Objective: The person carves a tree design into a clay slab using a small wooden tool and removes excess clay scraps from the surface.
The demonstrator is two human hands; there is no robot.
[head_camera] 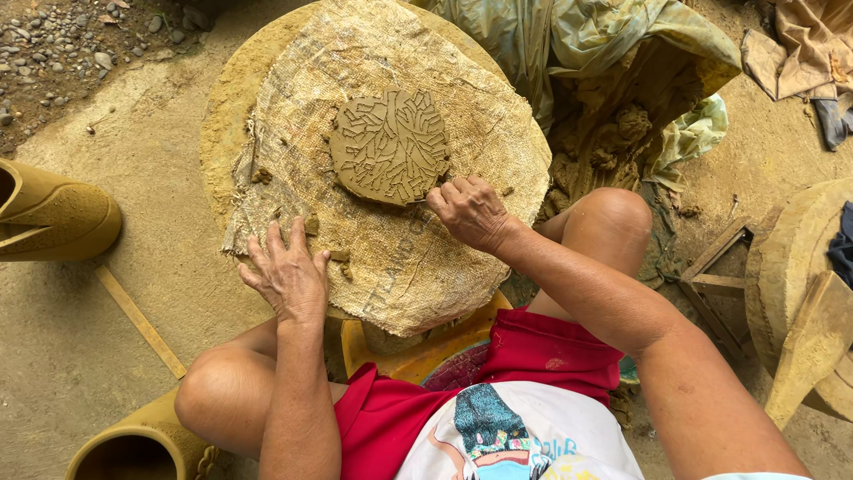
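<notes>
The flat round slab of wet brown clay scored with branching lines lies in the upper middle of the frame on a worn burlap sack draped over a round stone-coloured work block. The right hand, fingers curled together, touches the slab's lower right rim; whether it pinches a small tool I cannot tell. The left hand lies spread flat on the sack at lower left. Too much pressure would likely tear or smear the soft rim, and a slipping sack could drag the slab. Free sack surrounds the slab; the block's edge falls off near both knees.
</notes>
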